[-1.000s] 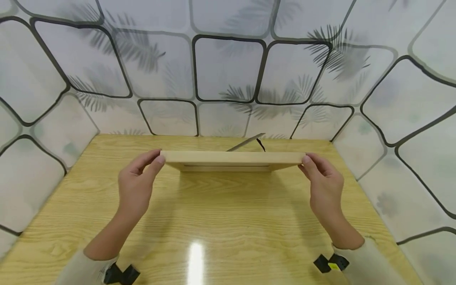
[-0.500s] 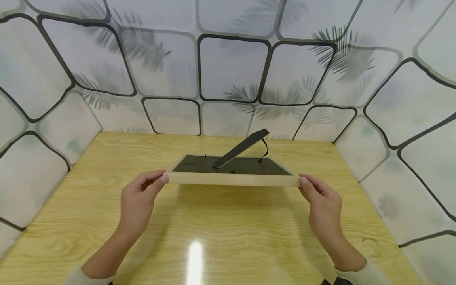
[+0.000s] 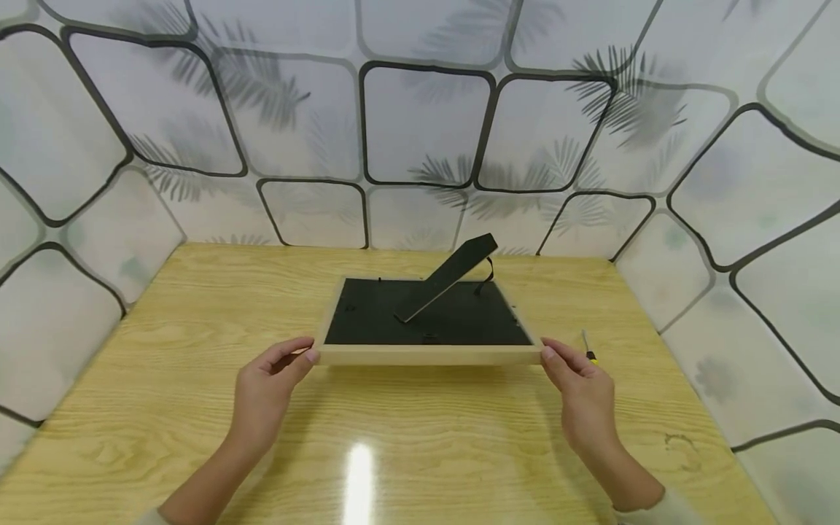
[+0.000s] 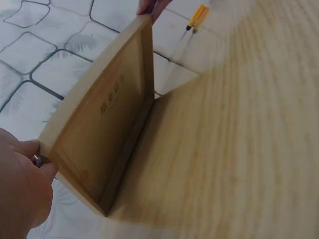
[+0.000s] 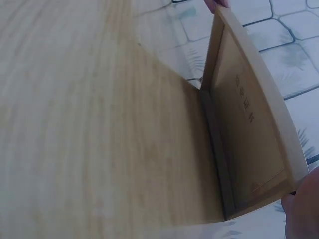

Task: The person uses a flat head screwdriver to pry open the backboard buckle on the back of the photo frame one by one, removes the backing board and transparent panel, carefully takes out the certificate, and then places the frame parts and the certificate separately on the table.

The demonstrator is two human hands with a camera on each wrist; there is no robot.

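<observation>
Both hands hold a light wooden picture frame [image 3: 429, 355], tilted, its near edge raised above the table. Its dark back panel [image 3: 367, 321] faces up in the head view, and a black easel leg [image 3: 453, 273] sticks out from it on a short ribbon [image 3: 488, 273]. My left hand [image 3: 265, 390] pinches the near left corner between thumb and fingers. At the near right corner, my right hand [image 3: 584, 397] pinches likewise. The wrist views show the frame's front, with a printed sheet [image 4: 112, 104] inside and its lower edge on the tabletop.
A small screwdriver [image 3: 590, 354] with a yellow and black handle lies on the wood-grain table [image 3: 420, 452], just beyond the right hand. Patterned fabric walls [image 3: 426, 124] enclose the table at the back and on both sides.
Both hands have lowered the frame's near edge toward me, tipping the frame back. Its dark back and easel leg have come into full view, and the screwdriver shows beside the right hand.
</observation>
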